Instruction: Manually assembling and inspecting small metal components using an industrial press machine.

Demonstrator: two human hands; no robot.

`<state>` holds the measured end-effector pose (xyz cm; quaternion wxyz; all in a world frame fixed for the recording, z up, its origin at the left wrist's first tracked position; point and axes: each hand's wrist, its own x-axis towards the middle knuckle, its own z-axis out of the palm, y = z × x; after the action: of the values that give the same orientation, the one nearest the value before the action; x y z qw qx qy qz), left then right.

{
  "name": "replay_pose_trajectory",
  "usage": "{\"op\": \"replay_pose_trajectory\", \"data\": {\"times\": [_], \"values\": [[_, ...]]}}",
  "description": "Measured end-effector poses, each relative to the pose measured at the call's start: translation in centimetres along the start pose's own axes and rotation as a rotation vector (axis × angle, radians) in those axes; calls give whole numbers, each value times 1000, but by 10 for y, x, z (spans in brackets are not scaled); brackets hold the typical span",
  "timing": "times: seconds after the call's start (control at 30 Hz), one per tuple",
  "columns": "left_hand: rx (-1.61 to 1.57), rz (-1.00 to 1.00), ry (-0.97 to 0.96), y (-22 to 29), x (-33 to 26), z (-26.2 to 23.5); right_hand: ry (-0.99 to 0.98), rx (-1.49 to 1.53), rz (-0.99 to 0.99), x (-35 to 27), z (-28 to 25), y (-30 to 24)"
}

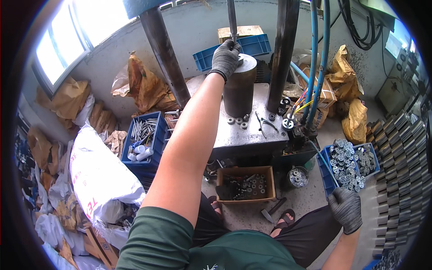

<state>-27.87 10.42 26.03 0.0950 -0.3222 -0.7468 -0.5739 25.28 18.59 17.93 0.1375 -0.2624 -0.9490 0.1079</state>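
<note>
My left hand (226, 58), in a grey knit glove, reaches up to the top of a thick upright steel cylinder (239, 92). Its fingers are closed just below the tip of a vertical metal rod (232, 20); what they pinch is hidden by the glove. The cylinder stands on a flat steel press table (243, 135). Low on the right, my right hand (345, 210), also gloved, is curled at the lower end of a thin light-blue lever (327, 166). Beside that lever a blue crate (328, 180) holds many round metal wheels (346, 159).
Pliers (265, 124) and small metal rings (243, 125) lie on the press table. Dark posts (164, 54) flank the cylinder. A carton (245, 200) of parts and a hammer (273, 210) sit by my feet. Left are a blue bin (157, 150) of bolts and a white sack (101, 171).
</note>
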Motion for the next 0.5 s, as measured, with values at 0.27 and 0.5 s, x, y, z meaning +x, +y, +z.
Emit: {"op": "replay_pose_trajectory", "data": {"times": [0.27,0.5], "values": [[38,28,-5,-7,4,3,14,-10,13,-2,1,1],[-126,-95,-50,-6,5,-1,23,-2,10,-1,3,1]]}}
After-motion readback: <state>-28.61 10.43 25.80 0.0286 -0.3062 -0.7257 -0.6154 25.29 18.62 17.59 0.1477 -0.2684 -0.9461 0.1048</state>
